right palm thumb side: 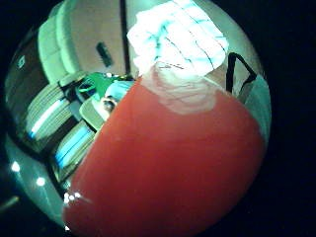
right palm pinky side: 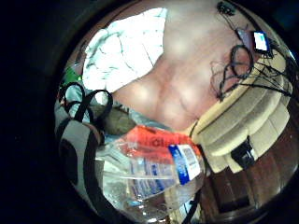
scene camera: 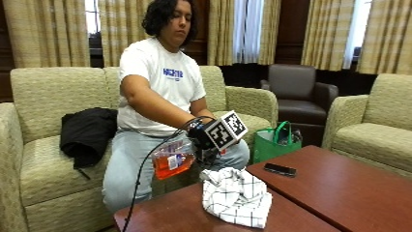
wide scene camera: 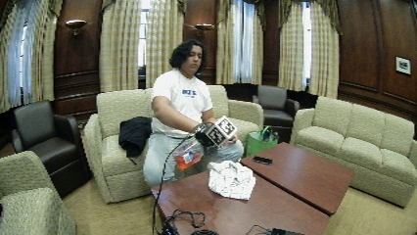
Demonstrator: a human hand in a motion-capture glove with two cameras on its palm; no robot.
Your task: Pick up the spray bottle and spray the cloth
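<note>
Now gloved right hand point(scene camera: 205, 137) grips spray bottle point(scene camera: 172, 161), held above cloth point(scene camera: 236, 196).

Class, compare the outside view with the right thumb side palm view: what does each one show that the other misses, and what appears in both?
Only the outside view shows the gloved right hand gripping the spray bottle above the table, the phone, and the black jacket on the sofa. Only the thumb side palm view shows the bottle's red liquid up close, filling most of the picture. Both share the checked cloth and the green bag.
</note>
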